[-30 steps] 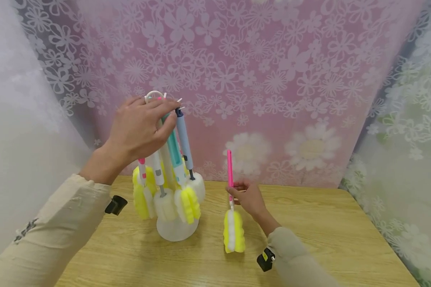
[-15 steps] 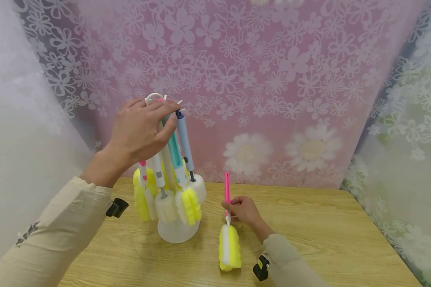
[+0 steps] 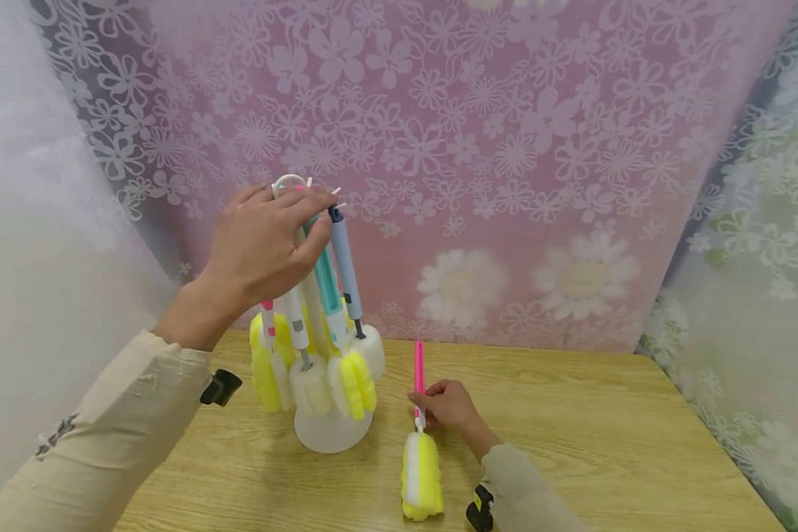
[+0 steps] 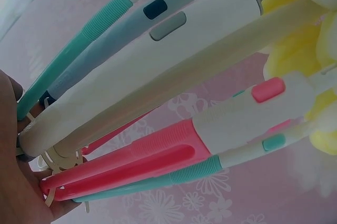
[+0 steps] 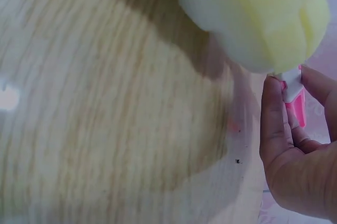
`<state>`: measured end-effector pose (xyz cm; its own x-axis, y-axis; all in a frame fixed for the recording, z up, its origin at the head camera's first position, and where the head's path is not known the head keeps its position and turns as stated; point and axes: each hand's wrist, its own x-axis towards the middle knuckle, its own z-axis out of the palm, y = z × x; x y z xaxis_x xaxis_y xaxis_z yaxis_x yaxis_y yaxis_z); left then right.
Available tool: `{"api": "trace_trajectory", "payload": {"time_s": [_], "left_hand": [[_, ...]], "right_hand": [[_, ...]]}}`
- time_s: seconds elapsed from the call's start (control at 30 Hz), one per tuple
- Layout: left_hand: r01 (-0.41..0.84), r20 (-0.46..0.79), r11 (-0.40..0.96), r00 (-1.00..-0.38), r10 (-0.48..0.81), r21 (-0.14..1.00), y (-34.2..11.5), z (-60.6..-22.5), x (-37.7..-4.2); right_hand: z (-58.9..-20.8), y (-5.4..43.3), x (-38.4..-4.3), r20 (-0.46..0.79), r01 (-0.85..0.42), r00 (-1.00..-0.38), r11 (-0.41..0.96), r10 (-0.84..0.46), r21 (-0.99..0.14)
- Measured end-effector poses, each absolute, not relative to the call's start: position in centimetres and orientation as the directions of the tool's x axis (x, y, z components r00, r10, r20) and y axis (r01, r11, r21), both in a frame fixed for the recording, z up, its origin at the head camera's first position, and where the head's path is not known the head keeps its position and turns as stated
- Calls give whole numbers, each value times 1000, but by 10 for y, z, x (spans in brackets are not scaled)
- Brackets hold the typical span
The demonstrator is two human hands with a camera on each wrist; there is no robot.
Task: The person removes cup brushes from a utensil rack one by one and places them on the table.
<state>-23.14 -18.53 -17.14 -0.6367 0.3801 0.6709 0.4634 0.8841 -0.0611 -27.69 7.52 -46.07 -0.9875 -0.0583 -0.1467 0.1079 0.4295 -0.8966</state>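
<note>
A white stand [image 3: 333,436] with a ring at its top holds several hanging sponge brushes, their handles white, teal, pink and light blue. My left hand [image 3: 259,244] grips the stand's top, where the handles hang from small hooks; its palm hides part of the ring. In the left wrist view, the pink-handled brushes [image 4: 174,150] and a white-handled brush [image 4: 158,61] hang close to that hand. To the right of the stand, my right hand [image 3: 448,406] pinches a sponge brush [image 3: 422,476] between thumb and fingers. Its pink handle points away and its yellow-and-white sponge head points towards me.
Everything stands over a wood-grain table [image 3: 572,436]. A pink curtain [image 3: 479,148] with white flowers rises behind its far edge. Pale sheets hang at the left [image 3: 60,295] and right sides. The stand is left of the right hand, a short way off.
My right hand has drawn the pink-handled brush down and slightly left, nearer to me. The left hand stays on the stand's top, and the view has shifted only a little.
</note>
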Motion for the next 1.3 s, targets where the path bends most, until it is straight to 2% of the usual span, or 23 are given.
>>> {"api": "trace_trajectory", "payload": {"time_s": [0.4,0.87,1.3], "left_hand": [[475,687,879,-621,377,-54,-185,-173,-232],[471,692,881,-619,373,-54,-185,-173,-232],[467,688,883,-625,369,-49,-185,-174,-232]], "right_hand": [[-465,73,-270,-83,39,-994,499,-66,-866],[-470,76,-271,-115,64,-992,547,-60,-835],[-479,77,-274,-89,42,-995,575,-55,-817]]}}
